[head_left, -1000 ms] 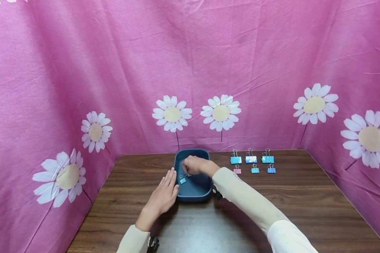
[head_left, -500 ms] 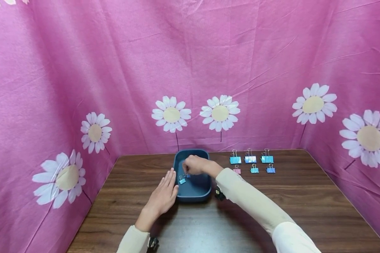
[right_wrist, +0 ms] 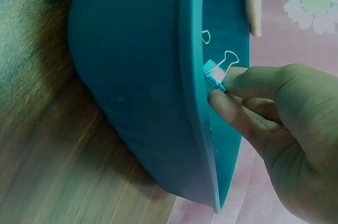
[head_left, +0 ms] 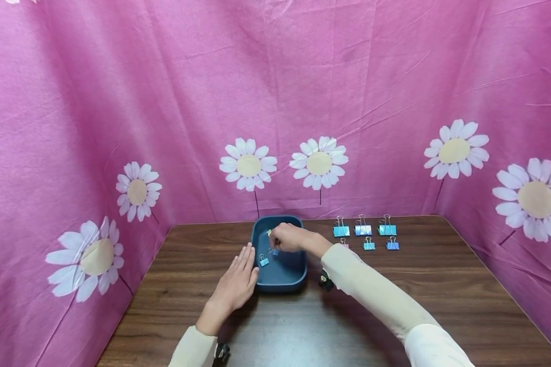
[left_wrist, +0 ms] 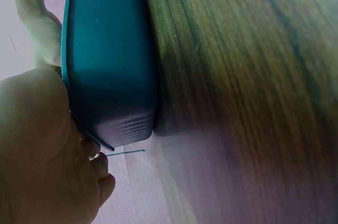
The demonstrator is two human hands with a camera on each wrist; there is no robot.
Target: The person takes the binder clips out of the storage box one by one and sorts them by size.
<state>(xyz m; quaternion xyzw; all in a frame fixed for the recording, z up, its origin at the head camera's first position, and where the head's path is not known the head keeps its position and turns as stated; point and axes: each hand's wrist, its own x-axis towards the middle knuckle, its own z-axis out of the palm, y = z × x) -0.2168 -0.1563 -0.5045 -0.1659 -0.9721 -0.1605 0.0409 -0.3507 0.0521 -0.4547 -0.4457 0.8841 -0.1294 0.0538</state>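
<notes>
A dark blue tray (head_left: 280,288) stands on the table. My left hand (head_left: 234,283) rests along its left rim with straight fingers; in the left wrist view that hand (left_wrist: 42,145) lies against the tray's edge. Inside the tray, my right hand (head_left: 290,238) pinches a small blue binder clip (right_wrist: 212,71) between thumb and forefinger, wire handle outward. The same blue clip (head_left: 275,252) shows just below the fingers in the head view. A light blue binder clip (head_left: 264,262) lies near the tray's left wall. A small yellowish piece (head_left: 269,232), too small to identify, shows beside my right hand.
Right of the tray, binder clips stand in two rows: larger ones such as the teal clip (head_left: 387,230) behind, smaller ones such as the blue clip (head_left: 392,245) in front. A pink clip (head_left: 344,241) is partly hidden by my right sleeve. Pink cloth (head_left: 275,92) surrounds the wooden table (head_left: 188,255).
My right hand has shifted slightly right within the tray, and the blue clip has moved with it. The yellowish piece has come into sight. My left hand has stayed still.
</notes>
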